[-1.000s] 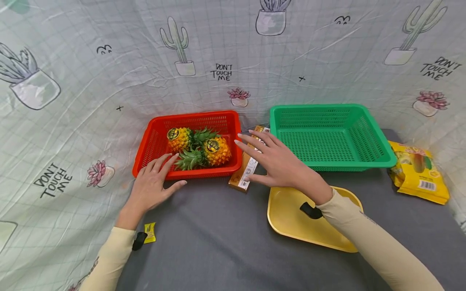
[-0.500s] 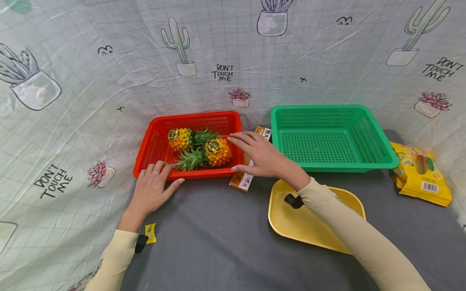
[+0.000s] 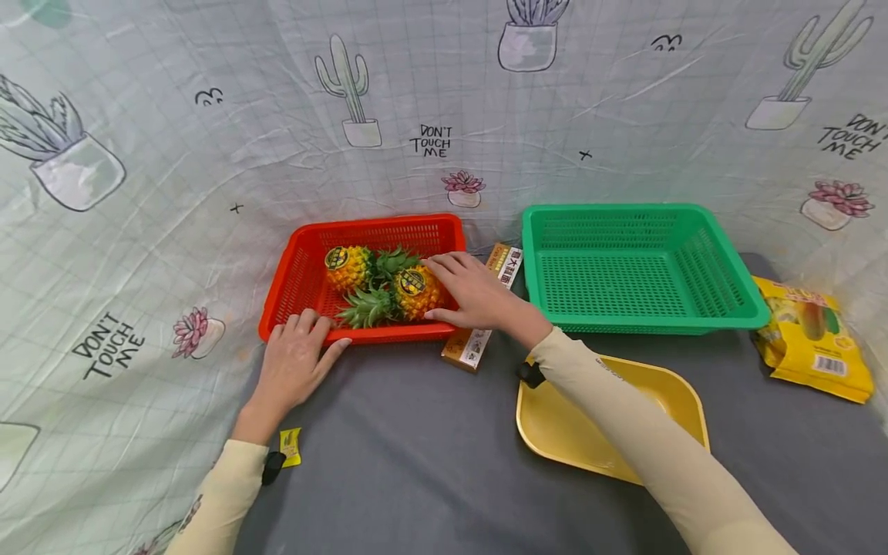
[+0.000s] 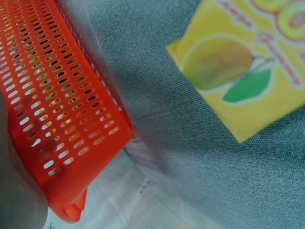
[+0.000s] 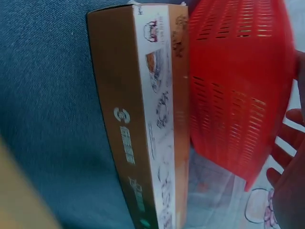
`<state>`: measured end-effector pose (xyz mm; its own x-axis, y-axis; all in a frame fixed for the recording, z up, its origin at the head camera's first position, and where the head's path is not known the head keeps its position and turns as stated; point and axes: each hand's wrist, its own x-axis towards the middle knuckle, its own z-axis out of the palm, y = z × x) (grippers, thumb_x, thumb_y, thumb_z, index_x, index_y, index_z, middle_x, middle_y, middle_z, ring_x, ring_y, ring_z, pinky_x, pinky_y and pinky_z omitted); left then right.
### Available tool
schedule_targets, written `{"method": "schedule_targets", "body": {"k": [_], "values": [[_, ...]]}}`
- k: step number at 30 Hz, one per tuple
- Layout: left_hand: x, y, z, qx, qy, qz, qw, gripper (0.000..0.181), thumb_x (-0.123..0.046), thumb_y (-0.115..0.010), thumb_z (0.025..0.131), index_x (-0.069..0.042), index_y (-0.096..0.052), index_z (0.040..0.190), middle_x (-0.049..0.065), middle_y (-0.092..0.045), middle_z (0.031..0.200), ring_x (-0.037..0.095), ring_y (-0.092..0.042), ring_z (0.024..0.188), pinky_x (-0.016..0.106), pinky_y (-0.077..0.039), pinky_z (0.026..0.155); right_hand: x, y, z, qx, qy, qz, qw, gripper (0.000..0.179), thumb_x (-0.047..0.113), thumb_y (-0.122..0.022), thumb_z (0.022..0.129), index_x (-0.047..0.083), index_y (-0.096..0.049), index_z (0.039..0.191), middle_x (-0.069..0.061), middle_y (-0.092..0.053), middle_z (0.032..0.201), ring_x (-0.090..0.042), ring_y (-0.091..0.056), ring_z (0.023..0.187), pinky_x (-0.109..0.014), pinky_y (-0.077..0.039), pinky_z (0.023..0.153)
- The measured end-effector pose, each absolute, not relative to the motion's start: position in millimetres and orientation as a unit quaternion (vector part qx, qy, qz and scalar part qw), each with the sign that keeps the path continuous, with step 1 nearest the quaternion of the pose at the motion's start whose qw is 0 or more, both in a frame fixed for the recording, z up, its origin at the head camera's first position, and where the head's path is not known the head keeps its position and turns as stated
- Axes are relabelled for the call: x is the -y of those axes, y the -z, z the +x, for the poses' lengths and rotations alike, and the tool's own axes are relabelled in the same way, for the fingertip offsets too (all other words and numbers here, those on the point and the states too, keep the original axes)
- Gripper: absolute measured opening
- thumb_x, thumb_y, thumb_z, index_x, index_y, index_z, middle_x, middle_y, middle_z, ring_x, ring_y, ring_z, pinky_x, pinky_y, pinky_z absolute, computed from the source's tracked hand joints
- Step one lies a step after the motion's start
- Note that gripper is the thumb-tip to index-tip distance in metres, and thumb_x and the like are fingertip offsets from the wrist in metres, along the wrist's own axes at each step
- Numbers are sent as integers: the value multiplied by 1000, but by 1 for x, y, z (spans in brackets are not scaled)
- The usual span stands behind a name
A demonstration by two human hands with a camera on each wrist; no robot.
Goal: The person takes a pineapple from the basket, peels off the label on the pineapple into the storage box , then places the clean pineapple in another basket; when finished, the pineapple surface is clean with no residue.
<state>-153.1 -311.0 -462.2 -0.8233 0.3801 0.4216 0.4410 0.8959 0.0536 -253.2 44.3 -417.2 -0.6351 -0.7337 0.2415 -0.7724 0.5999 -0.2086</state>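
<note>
Though wrist-obscured, pineapples (image 3: 415,297) plain overhead

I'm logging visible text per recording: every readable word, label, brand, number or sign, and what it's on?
"DON'T TOUCH ME": patterned backdrop, three times.
Pineapple stickers: too small.
Brown box: characters too small or blurred.
Small yellow packet: partly cut off, blurred.
Yellow bag: too small.
Sleeves: too small.
</note>
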Motion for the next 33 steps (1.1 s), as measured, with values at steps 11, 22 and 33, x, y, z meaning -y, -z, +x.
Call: {"method": "schedule_targets", "body": {"k": [11, 22, 33], "values": [[312, 462, -155, 948, 70, -216, 222, 47, -53, -57, 103, -6, -62, 103, 17, -53, 101, 39, -46, 80, 50, -38, 69, -21, 418, -265, 903, -156, 401, 9, 99, 53, -76, 95, 5, -28, 166, -14, -34, 165, -32, -33, 147, -44, -30, 121], [310, 467, -155, 950, 76, -211, 216, 47, -55, -57, 103, -8, -62, 106, 16, -53, 103, 39, -47, 82, 51, -38, 71, -5, 423, -275, 908, -140, 395, -24, 113, 53, -85, 86, 8, -22, 168, -13, -34, 165, -33, -37, 146, -47, -46, 109], [310, 468, -153, 952, 82, -203, 212, 45, -52, -60, 104, -7, -64, 108, 17, -54, 105, 40, -47, 84, 53, -37, 72, 6, 424, -275, 916, -108, 386, -29, 98, 50, -87, 85, 8, -40, 160, -11, -42, 158, -33, -41, 141, -44, -48, 107]]}}
